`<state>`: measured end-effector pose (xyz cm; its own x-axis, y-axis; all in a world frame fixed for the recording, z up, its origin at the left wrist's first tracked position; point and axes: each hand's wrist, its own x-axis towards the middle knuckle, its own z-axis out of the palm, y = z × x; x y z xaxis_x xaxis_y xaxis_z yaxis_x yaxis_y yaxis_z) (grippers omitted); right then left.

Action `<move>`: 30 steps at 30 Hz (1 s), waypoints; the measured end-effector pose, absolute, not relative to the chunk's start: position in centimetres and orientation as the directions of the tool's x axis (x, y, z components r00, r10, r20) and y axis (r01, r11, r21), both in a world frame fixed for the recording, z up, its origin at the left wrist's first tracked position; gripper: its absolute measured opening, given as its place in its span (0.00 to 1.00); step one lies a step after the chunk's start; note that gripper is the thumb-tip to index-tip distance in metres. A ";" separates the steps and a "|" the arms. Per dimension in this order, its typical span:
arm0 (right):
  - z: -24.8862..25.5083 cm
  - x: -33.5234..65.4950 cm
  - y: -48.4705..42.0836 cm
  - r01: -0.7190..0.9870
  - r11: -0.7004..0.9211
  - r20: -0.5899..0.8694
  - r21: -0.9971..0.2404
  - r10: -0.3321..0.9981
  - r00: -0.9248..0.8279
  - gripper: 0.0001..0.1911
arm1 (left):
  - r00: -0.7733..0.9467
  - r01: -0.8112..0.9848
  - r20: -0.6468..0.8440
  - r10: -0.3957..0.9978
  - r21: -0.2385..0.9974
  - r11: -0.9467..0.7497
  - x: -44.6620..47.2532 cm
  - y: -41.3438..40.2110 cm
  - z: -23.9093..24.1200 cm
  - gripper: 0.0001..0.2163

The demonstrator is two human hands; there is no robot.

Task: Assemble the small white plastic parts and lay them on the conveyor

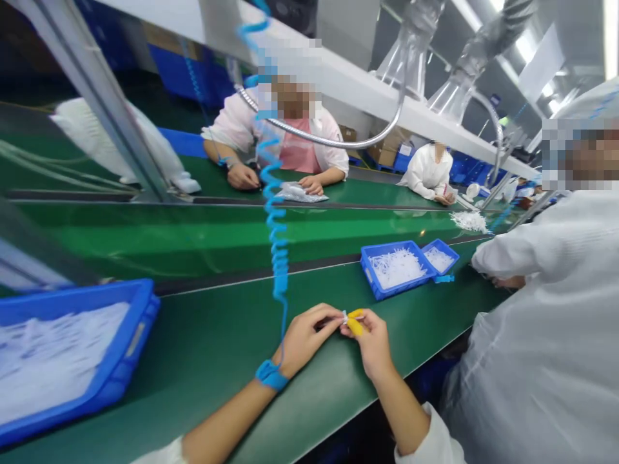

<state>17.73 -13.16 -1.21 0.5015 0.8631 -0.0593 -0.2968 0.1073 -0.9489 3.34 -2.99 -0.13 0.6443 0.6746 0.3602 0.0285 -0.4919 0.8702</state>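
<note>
Over the green work surface [232, 335] my two hands meet, fingertips almost touching. My left hand [312, 328] is closed in a pinch on a small white piece [345, 317], too small to name more exactly. Yellow finger covers [355, 327] sit on the thumb and a finger of my right hand [372, 338], which also pinches at the white piece from the other side. Around my left wrist is a blue wrist strap [271, 374], its coiled blue cord [275, 238] running upward.
A large blue tray [140, 322] of white pieces stands at left. Two smaller blue trays [399, 287] [452, 256] with white parts lie ahead right. Beyond runs a green conveyor [203, 235]. A co-worker in white [541, 322] is close on my right; others sit across.
</note>
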 end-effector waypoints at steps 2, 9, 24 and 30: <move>-1.0 17.8 -13.4 -0.283 0.115 -0.048 -0.952 0.858 0.511 0.17 | 0.639 0.004 0.363 0.679 0.880 -0.475 3.4 -3.1 -0.2 0.10; -1.4 18.1 -13.7 -0.258 0.098 -0.039 -0.961 0.878 0.478 0.15 | 0.615 -0.031 0.356 0.703 0.903 -0.429 3.6 -3.3 -0.8 0.06; -1.3 18.2 -13.8 -0.222 0.070 -0.045 -0.973 0.880 0.473 0.14 | 0.644 -0.044 0.339 0.685 0.911 -0.410 3.5 -3.3 -0.4 0.10; -1.0 18.0 -13.7 -0.194 0.058 -0.043 -0.979 0.876 0.481 0.15 | 0.653 -0.055 0.356 0.668 0.903 -0.427 3.5 -3.5 -0.5 0.13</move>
